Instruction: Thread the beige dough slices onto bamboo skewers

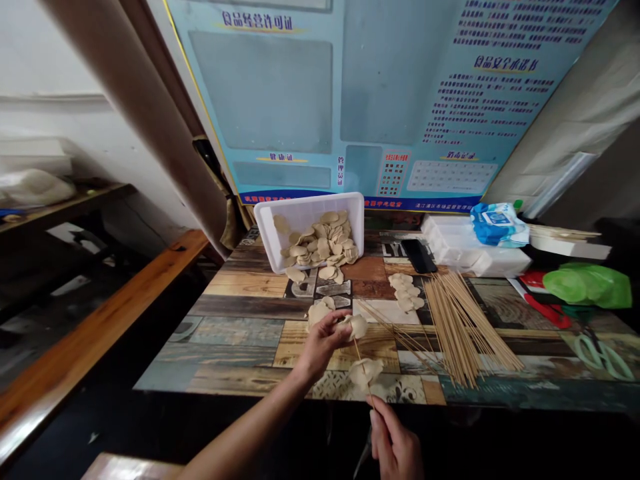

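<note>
My right hand [393, 440] is closed around the lower end of a thin bamboo skewer [371, 395], held just beyond the table's near edge. A thin, pale beige slice [366, 375] is threaded on the skewer above that hand. My left hand [323, 343] pinches another pale slice [358, 327] at the skewer's upper end; whether the point has pierced it I cannot tell. Beside my left fingers, a few loose slices [319, 315] lie on the table. What exactly the slices are made of does not show.
Several slices fill a tilted white plastic tub [270, 243] at the back. To the right lie a fan of bamboo skewers [463, 333], a slice cluster [406, 293], a black phone [419, 256], a wipes pack [499, 225], a green bag [587, 285] and scissors [603, 357].
</note>
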